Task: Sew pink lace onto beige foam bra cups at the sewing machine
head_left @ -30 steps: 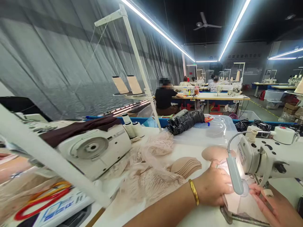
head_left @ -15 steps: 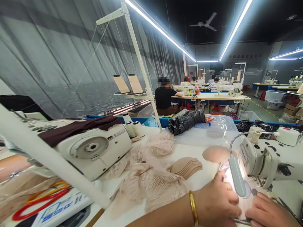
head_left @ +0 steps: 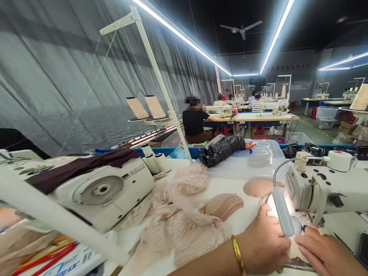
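Observation:
Under the grey lamp head point(head_left: 283, 212), a pale beige bra cup point(head_left: 294, 251) with some lace lies at the sewing machine point(head_left: 301, 186). My left hand point(head_left: 266, 235), with a gold bangle at the wrist, is closed on the cup's left side, its fingers curled over the fabric. From the right, my right hand point(head_left: 324, 247) pinches the near right edge, fingers close together. The needle area is mostly hidden behind the lamp and fingers. Beyond the left hand lie a loose beige cup point(head_left: 255, 188) and a fanned stack of beige cups point(head_left: 225, 205).
Beige lace point(head_left: 186, 226) spreads over the table's middle. To the left are another machine point(head_left: 106, 191), a thread stand pole point(head_left: 161, 80), thread cones point(head_left: 156, 107) and red-handled scissors point(head_left: 54, 257). A black-wrapped bundle point(head_left: 222, 149) rests on a clear plastic lid point(head_left: 258, 161). A co-worker point(head_left: 195, 122) sits ahead.
The camera view has turned slightly right, so the background sits further left. Both hands stay on the bra cup, with the right fingers shifted a little over the fabric.

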A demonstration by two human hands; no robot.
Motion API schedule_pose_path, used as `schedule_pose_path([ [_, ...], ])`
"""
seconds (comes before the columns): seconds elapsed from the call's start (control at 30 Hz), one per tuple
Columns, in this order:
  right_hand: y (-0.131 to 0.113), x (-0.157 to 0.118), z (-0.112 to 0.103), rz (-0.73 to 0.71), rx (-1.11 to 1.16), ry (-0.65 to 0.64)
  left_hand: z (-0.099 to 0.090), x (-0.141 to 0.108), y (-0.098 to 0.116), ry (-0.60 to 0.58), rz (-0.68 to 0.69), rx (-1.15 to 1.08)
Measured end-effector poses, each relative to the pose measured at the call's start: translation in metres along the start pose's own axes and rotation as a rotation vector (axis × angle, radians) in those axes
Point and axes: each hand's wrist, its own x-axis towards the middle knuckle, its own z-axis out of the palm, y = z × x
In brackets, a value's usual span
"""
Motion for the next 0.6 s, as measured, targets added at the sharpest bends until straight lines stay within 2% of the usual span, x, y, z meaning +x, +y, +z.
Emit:
schedule_pose_path([
  [0.1,0.001,0.002,0.003,0.006,-0.048,0.052,-0.010,0.003,-0.003,-0.043,0.025,0.044],
  [0.23,0.007,0.003,0.011,0.015,-0.105,0.140,-0.021,0.008,-0.009,-0.104,-0.021,0.030],
  [0.37,0.010,0.004,0.014,0.076,-0.133,0.135,-0.023,0.015,-0.015,-0.140,-0.088,0.005],
  [0.5,0.014,0.000,0.013,0.101,-0.129,0.092,-0.010,0.012,0.000,-0.114,-0.142,0.095],
  [0.57,0.020,-0.006,0.019,0.089,-0.100,0.124,0.004,0.000,0.017,-0.080,-0.157,0.157],
  [0.6,0.025,-0.010,0.025,0.087,-0.070,0.180,0.011,-0.010,0.025,-0.064,-0.127,0.162],
])
